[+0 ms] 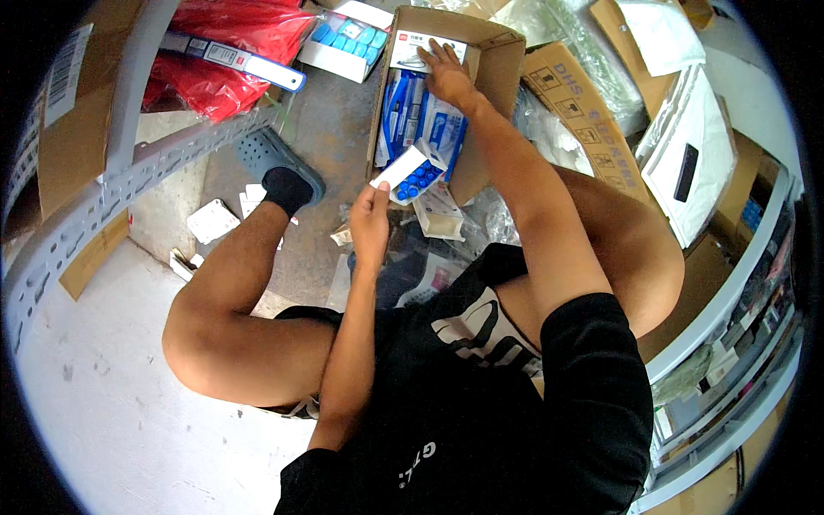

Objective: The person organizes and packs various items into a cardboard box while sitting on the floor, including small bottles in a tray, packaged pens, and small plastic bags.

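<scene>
My left hand [370, 222] grips the lifted flap of a small white box [402, 168], thumb on top. Through its open end, several blue round-ended pieces [417, 182] show in rows. It sits tilted over the near edge of a cardboard carton [499, 77]. Inside that carton, my right hand [447, 74] lies with fingers spread on a white printed box [402, 48]; the palm hides part of it. Blue-and-white plastic packages [405, 116] fill the carton below this hand. An opened white carton [441, 215] lies just under the held box.
A white box of light-blue packets [347, 42] stands left of the carton. Red plastic-wrapped goods [225, 64] carry a long blue-and-white package [241, 59]. Metal shelf rails [84, 212] run along the left. Scraps of white packaging [214, 221] litter the floor. Flattened cardboard [579, 116] leans at right.
</scene>
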`<action>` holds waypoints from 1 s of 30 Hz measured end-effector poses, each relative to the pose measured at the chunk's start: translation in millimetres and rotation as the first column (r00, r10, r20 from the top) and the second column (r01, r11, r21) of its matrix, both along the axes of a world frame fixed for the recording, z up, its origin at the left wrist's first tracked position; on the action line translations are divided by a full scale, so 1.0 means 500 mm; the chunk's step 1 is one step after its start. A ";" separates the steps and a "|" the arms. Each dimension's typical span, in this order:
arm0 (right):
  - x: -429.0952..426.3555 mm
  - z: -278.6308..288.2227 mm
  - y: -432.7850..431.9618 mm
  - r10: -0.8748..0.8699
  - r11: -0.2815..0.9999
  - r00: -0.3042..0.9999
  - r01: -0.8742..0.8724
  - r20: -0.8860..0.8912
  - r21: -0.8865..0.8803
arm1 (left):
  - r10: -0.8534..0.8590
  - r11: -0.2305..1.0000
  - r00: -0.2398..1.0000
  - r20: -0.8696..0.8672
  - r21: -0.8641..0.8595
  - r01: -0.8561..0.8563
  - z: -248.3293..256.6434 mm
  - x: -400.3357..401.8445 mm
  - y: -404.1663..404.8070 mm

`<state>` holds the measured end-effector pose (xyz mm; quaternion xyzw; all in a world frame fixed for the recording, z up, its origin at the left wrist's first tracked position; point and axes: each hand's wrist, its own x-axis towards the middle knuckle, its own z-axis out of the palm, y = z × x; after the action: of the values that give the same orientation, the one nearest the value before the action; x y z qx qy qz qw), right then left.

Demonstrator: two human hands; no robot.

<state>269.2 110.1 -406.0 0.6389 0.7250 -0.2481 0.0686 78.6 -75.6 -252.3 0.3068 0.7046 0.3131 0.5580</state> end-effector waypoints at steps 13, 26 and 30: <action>0.059 0.264 0.007 -0.362 0.839 0.803 0.060 -0.473 -0.541 | -0.014 0.990 0.998 0.064 0.144 0.005 0.016 0.008 0.028; 0.100 0.437 -0.071 0.070 0.987 0.909 -0.124 -0.412 -0.106 | -0.155 0.947 0.988 0.004 0.287 0.147 0.003 0.056 0.175; 0.110 0.400 -0.054 -0.041 0.990 0.884 0.100 -0.466 0.103 | -0.023 0.961 0.993 0.116 0.278 -0.010 0.009 0.122 0.192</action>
<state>324.1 83.1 -205.8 0.5903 0.7107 -0.3499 -0.1548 139.4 20.2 -247.5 0.3652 0.6184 0.4247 0.5512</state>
